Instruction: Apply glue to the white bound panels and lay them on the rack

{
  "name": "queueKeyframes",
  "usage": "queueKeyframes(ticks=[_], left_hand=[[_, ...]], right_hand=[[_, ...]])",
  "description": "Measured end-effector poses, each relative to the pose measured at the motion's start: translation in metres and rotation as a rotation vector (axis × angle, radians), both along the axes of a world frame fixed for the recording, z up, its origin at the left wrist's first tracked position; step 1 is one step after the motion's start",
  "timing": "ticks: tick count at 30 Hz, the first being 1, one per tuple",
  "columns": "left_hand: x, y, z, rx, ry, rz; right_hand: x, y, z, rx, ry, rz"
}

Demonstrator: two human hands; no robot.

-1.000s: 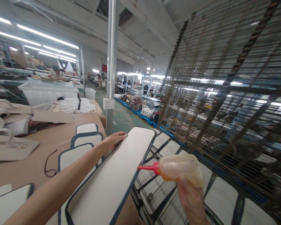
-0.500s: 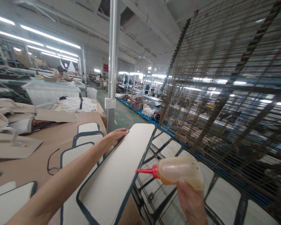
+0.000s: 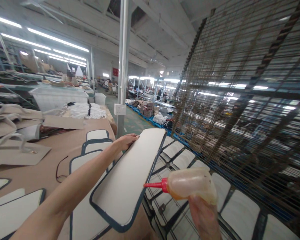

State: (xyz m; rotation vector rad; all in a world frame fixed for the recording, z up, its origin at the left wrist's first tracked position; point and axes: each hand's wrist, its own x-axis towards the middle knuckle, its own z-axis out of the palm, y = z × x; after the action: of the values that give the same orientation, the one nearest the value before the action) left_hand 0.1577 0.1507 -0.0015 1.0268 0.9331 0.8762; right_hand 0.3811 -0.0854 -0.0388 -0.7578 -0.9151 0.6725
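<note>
A long cream panel with a dark blue rim [image 3: 132,173] is held up at a tilt in the middle of the view. My left hand [image 3: 128,140] grips its upper left edge, fingers closed on it. On the right, my right hand [image 3: 203,213] is wrapped round a translucent squeeze bottle [image 3: 192,183] with amber liquid inside. The bottle lies nearly level, and its red nozzle [image 3: 156,185] points left, with the tip at the panel's right edge.
More dark-edged cream panels [image 3: 86,206] lie on the brown table [image 3: 65,133], with glasses [image 3: 61,168] and bag pieces [image 3: 17,150] to the left. A wire rack [image 3: 240,83] stands at the right, with panels [image 3: 240,206] on it. A post [image 3: 122,66] rises ahead.
The nozzle tip has moved down along the panel's right edge. The panel's lower end has shifted up and right, showing its whole bottom rim. The camera view has turned slightly left.
</note>
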Motion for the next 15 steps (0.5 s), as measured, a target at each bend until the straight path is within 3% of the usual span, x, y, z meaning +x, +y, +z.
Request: queueKeyframes(ticks=[15], left_hand=[[-0.006, 0.012, -0.004, -0.014, -0.005, 0.039]], right_hand=[[-0.004, -0.006, -0.008, -0.013, 0.041, -0.001]])
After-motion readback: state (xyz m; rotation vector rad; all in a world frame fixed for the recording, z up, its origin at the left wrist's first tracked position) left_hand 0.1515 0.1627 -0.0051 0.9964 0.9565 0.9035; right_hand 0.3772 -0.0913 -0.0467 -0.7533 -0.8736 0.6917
